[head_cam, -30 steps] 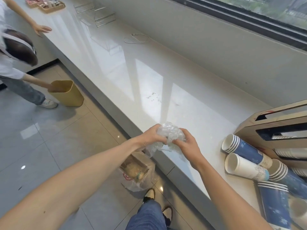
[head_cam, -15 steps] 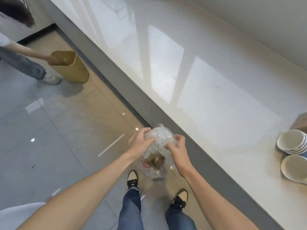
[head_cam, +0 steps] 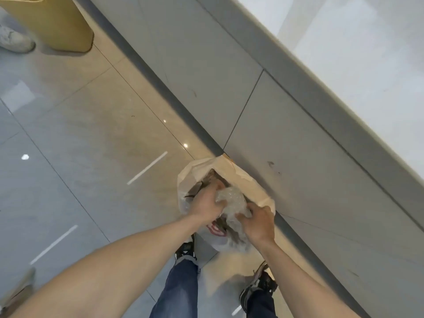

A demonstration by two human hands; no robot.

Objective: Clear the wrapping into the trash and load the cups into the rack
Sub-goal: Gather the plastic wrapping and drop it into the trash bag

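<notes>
Half a second earlier my hands held the wrapping above the trash bag [head_cam: 250,180]; now they had lowered it into the bag's mouth. Left hand [head_cam: 206,203] and right hand [head_cam: 258,222] both kept a closed grip, pinching the crumpled wrapping [head_cam: 231,201] between them, beside the tabletop [head_cam: 367,65].

A glossy tiled floor [head_cam: 75,138] in beige and grey fills the left, with bright streaks of reflected light on it. A tan wastebasket [head_cam: 52,24] stands on the floor at the upper left, just beside the dark baseboard [head_cam: 160,88] of the grey cabinet front [head_cam: 229,83]. A pale sneaker [head_cam: 16,41], probably another person's, sits beside the basket. The white counter [head_cam: 367,65] runs diagonally across the upper right. Blue jeans [head_cam: 181,288] and dark sneakers [head_cam: 259,288] show below.
</notes>
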